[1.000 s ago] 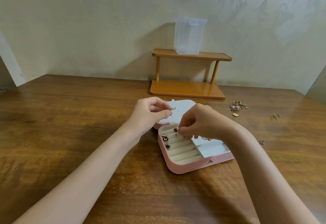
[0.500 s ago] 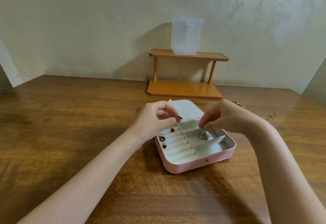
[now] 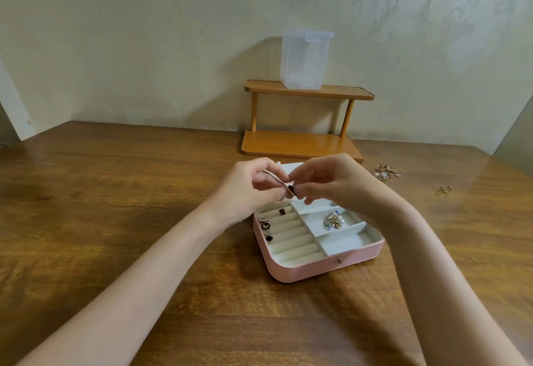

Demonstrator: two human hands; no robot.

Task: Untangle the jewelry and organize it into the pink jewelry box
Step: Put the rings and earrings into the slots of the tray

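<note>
Two hands, the left hand (image 3: pixel 245 189) and right hand (image 3: pixel 331 184), meet above the back of the open pink jewelry box (image 3: pixel 317 267), both pinching one small dark-red earring (image 3: pixel 292 190). This looks like the sorting step; next it needs pressing into the box's ring-roll slots. More tangled gold jewelry (image 3: pixel 386 172) lies right of the box.

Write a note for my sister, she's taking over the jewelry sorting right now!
Left hand and right hand together pinch a small dark earring above the pink box.
Done: a few pieces sit in the roll slots; a cluster lies in a right compartment.
Left: place this earring, then the pile and the single piece on the table.
</note>
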